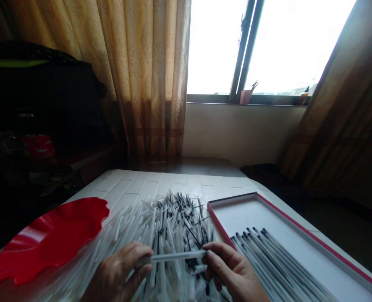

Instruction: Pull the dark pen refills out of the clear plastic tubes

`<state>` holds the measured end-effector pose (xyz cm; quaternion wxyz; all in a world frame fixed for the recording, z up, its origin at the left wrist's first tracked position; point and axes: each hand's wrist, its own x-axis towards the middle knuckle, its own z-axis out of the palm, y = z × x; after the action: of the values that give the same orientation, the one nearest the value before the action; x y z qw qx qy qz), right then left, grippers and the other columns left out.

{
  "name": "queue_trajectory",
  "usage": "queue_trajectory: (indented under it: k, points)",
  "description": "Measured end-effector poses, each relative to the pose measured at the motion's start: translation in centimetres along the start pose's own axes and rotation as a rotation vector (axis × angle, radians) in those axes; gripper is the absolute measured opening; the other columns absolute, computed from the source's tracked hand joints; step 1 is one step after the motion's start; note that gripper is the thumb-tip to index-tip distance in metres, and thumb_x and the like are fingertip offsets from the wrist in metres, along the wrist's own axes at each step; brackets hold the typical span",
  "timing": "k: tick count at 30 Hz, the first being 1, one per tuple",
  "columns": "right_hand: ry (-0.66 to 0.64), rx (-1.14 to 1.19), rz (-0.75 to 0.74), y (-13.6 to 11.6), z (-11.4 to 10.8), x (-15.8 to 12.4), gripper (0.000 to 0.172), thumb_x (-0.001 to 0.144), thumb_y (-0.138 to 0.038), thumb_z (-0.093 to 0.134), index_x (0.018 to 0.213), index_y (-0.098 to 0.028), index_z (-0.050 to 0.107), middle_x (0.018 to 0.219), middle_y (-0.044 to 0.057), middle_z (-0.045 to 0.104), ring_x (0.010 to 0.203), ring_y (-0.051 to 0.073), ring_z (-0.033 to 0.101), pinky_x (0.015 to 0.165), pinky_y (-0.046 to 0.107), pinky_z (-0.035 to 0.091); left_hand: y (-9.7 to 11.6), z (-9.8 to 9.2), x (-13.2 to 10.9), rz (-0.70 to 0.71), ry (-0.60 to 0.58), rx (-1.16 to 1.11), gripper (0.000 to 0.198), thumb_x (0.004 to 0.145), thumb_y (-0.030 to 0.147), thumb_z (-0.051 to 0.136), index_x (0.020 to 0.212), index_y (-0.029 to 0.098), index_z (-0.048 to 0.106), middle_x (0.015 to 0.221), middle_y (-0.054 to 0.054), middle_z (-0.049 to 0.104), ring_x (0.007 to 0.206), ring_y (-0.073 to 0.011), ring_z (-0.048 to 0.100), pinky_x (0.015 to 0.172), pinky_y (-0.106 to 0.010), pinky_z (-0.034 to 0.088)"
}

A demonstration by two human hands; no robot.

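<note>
A translucent pen barrel [178, 255] lies crosswise between my two hands, over a heap of pen parts. My left hand [121, 268] pinches its left end between thumb and fingers. At the right end, the thumb and index finger of my right hand [231, 266] are closed on it; whether they also hold a small part is hidden. Beneath and beyond them spreads a pile of clear pen barrels [126, 226], mixed with thin dark-tipped refills [186, 207]. To the right of my right hand, several dark-ended pens [277, 256] lie side by side in a shallow white tray [239, 212] with red edges.
A red wavy-rimmed dish [94, 209] sits at the left of the white brick-patterned table [132, 182]. Beyond the table stand a patterned curtain [148, 84] and a window with a pink pen cup [245, 97] on its sill. Dark furniture [47, 105] is at the left.
</note>
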<state>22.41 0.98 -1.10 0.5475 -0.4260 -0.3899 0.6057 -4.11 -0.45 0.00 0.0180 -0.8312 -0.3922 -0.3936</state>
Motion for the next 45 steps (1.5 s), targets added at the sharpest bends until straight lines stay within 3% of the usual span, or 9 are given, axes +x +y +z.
queue_trajectory:
  k: [3,7,12,18,22,27,34,39,45]
  points:
    - [0.001,-0.005,-0.004,0.0,0.0,0.0,0.053,0.055,-0.061,0.089,0.078,-0.016,0.076,0.06,0.003,0.07,0.048,0.009,0.058,0.041,0.015,0.037,-0.4,0.1,-0.4,-0.01,-0.032,0.011,0.022,0.104,0.041,0.042,0.103,0.028,0.061,0.084,0.003,0.072,0.074,-0.0108,0.074,0.067,-0.013,0.056]
    - [-0.003,-0.001,-0.002,-0.1,0.1,-0.1,0.052,0.055,-0.06,0.09,0.078,-0.016,0.076,0.06,0.002,0.07,0.048,0.009,0.058,0.041,0.015,0.037,-0.4,0.1,-0.8,-0.005,-0.03,0.074,0.026,0.101,0.047,0.049,0.119,0.029,0.056,0.095,0.002,0.075,0.08,-0.0112,0.075,0.072,-0.013,0.057]
    - [0.003,0.024,-0.001,-0.2,0.3,-0.2,0.052,0.053,-0.059,0.091,0.077,-0.015,0.076,0.059,0.002,0.069,0.047,0.008,0.057,0.041,0.015,0.036,0.4,0.0,0.1,0.014,-0.053,0.017,0.015,0.105,0.034,0.042,0.105,0.027,0.056,0.084,0.003,0.071,0.071,-0.0091,0.073,0.067,-0.013,0.056]
    - [-0.007,0.026,-0.004,-0.2,0.3,-0.3,0.051,0.054,-0.057,0.091,0.078,-0.014,0.076,0.06,0.002,0.07,0.047,0.008,0.058,0.04,0.014,0.036,0.4,-0.2,0.5,0.023,-0.033,0.022,0.023,0.105,0.041,0.042,0.104,0.028,0.06,0.079,0.005,0.074,0.068,-0.0094,0.075,0.064,-0.011,0.056]
    - [0.008,0.029,0.006,-0.2,0.2,-0.3,0.053,0.053,-0.059,0.091,0.078,-0.014,0.076,0.059,0.002,0.07,0.048,0.009,0.059,0.041,0.015,0.036,0.2,0.0,0.0,0.026,-0.04,0.054,0.023,0.103,0.046,0.046,0.114,0.028,0.058,0.087,0.003,0.076,0.073,-0.0101,0.076,0.067,-0.012,0.057]
    - [-0.001,0.003,-0.001,-0.1,0.2,-0.2,0.054,0.054,-0.06,0.09,0.079,-0.014,0.076,0.06,0.002,0.07,0.048,0.01,0.058,0.041,0.016,0.036,0.4,0.1,0.3,0.053,-0.04,-0.005,0.015,0.104,0.036,0.045,0.107,0.027,0.057,0.082,0.003,0.071,0.067,-0.0092,0.073,0.064,-0.012,0.056]
    - [-0.029,-0.032,-0.007,0.1,0.1,-0.1,0.055,0.057,-0.063,0.087,0.08,-0.014,0.075,0.053,-0.001,0.064,0.044,0.008,0.053,0.042,0.016,0.035,-0.1,0.2,-0.1,0.009,-0.056,0.001,0.024,0.103,0.042,0.044,0.107,0.028,0.064,0.085,0.004,0.074,0.075,-0.0107,0.075,0.067,-0.012,0.057]
    - [-0.03,-0.017,0.001,-0.2,0.3,-0.2,0.055,0.056,-0.062,0.088,0.08,-0.015,0.075,0.052,-0.002,0.062,0.045,0.009,0.052,0.042,0.016,0.035,0.7,0.2,0.0,0.009,-0.005,0.073,0.029,0.103,0.049,0.043,0.112,0.031,0.065,0.088,0.003,0.075,0.072,-0.0115,0.075,0.066,-0.014,0.058]
    - [0.018,-0.052,-0.042,-0.7,0.2,-0.4,0.054,0.058,-0.063,0.086,0.079,-0.015,0.076,0.058,0.001,0.065,0.047,0.011,0.055,0.043,0.019,0.036,0.1,0.1,-0.2,0.038,0.013,0.078,0.022,0.102,0.041,0.048,0.105,0.029,0.067,0.082,0.003,0.076,0.072,-0.0126,0.076,0.068,-0.014,0.059]
